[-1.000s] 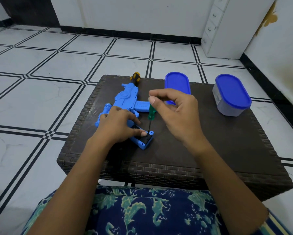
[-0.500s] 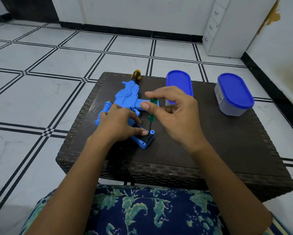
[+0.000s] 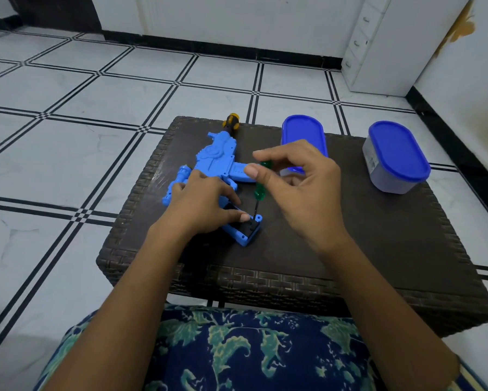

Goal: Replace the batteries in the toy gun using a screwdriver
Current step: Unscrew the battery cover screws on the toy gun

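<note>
A blue toy gun (image 3: 217,162) lies flat on a dark woven table (image 3: 378,249), its grip end with a black battery compartment (image 3: 247,230) pointing toward me. My left hand (image 3: 206,204) presses down on the gun, the thumb lying along the compartment. My right hand (image 3: 296,187) pinches the green handle of a small screwdriver (image 3: 259,190), which stands nearly upright. Its tip sits at the compartment's far corner.
A yellow-and-black screwdriver handle (image 3: 231,121) lies beyond the gun's muzzle at the table's far edge. Two grey tubs with blue lids (image 3: 303,134) (image 3: 396,156) stand at the back right. Tiled floor surrounds the table; a white cabinet (image 3: 383,43) stands far right.
The fingers of my right hand have shifted round the green handle while the screwdriver stays on the same spot. My left hand keeps its hold on the gun.
</note>
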Motion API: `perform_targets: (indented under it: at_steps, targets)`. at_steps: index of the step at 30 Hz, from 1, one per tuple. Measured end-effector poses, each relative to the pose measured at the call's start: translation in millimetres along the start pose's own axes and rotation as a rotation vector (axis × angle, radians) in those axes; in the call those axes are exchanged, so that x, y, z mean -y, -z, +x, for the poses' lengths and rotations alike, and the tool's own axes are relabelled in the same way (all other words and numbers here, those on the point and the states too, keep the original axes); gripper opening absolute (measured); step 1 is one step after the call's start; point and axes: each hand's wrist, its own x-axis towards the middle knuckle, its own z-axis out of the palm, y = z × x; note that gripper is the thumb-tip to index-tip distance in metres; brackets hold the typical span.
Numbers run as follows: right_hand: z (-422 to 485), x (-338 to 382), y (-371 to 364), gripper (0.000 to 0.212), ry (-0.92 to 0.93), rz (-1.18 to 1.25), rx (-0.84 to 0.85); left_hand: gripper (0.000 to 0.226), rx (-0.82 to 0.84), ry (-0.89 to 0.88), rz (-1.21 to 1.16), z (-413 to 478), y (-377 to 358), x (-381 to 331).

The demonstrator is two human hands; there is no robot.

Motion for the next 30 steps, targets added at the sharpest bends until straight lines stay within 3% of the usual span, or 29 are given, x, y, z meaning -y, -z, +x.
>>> perform_targets:
  at_steps: [12,17,20,23,30]
  targets:
    - [0.8,1.6,2.0,0.011,-0.029,0.075,0.000,0.019,-0.030,-0.006,0.020,-0.7,0.7,-3.0]
    - [3.8,2.0,4.8,0.018,-0.104,0.113,-0.005,0.060,-0.077,-0.039,0.042,0.2,-4.6,-2.8]
    - [2.6,1.7,3.4,0.017,-0.105,0.119,0.026,0.079,0.019,0.014,0.071,2.4,-9.2,1.6]
    - [0.6,1.8,1.8,0.018,-0.093,0.111,0.037,0.084,0.138,0.092,0.125,2.5,-13.2,5.4]
    - [2.5,5.5,4.1,0.015,-0.112,0.112,0.029,0.083,0.173,0.080,0.163,2.0,-12.1,4.5]
